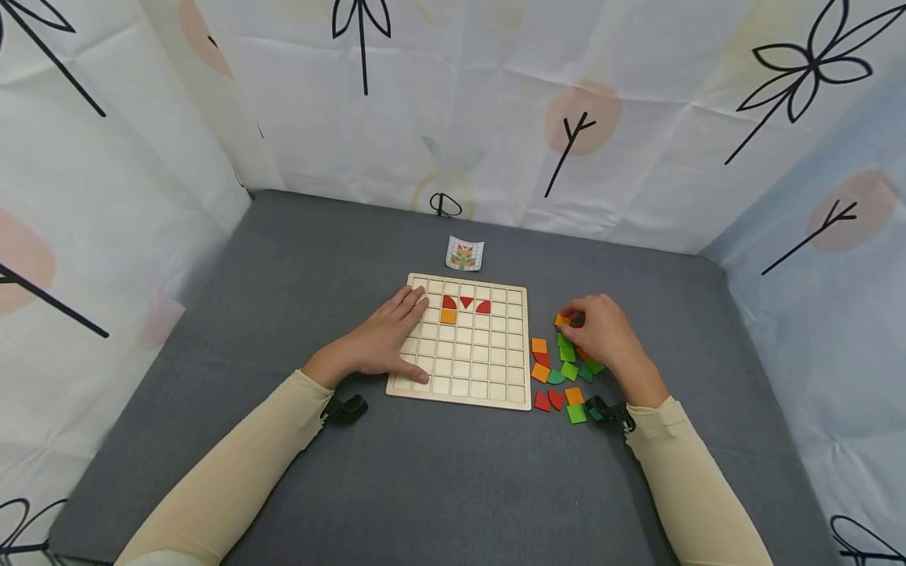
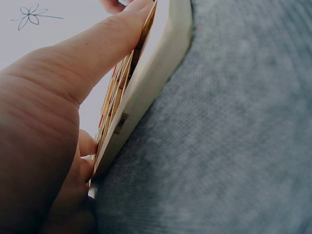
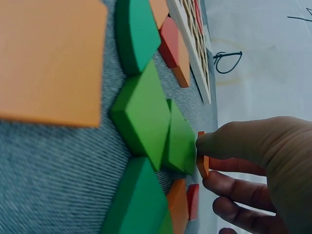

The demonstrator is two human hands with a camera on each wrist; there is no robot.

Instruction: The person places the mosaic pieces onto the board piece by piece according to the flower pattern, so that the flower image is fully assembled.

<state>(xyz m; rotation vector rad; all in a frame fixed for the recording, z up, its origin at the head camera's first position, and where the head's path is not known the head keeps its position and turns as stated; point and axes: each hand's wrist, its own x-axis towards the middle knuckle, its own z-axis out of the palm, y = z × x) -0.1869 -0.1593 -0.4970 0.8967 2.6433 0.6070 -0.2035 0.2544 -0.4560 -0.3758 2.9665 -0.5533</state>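
A wooden grid board (image 1: 488,369) lies on the dark grey table. My left hand (image 1: 382,334) rests over its left side, thumb and fingers spread; in the left wrist view the thumb (image 2: 97,53) lies along the edge of the board (image 2: 156,68). Set in the grid are an orange square tile (image 1: 448,316), a red triangle (image 1: 466,302) and two red quarter-round tiles (image 1: 484,306). Right of the board, my right hand (image 1: 602,330) pinches an orange tile (image 3: 203,163) between thumb and fingertips, above the loose tiles.
Loose tiles in green, orange, red and teal lie between board and right hand, among them a light green square (image 1: 576,413) and an orange square (image 1: 539,345). A small pattern card (image 1: 464,255) lies behind the board. White printed cloth (image 1: 495,141) hangs around the table.
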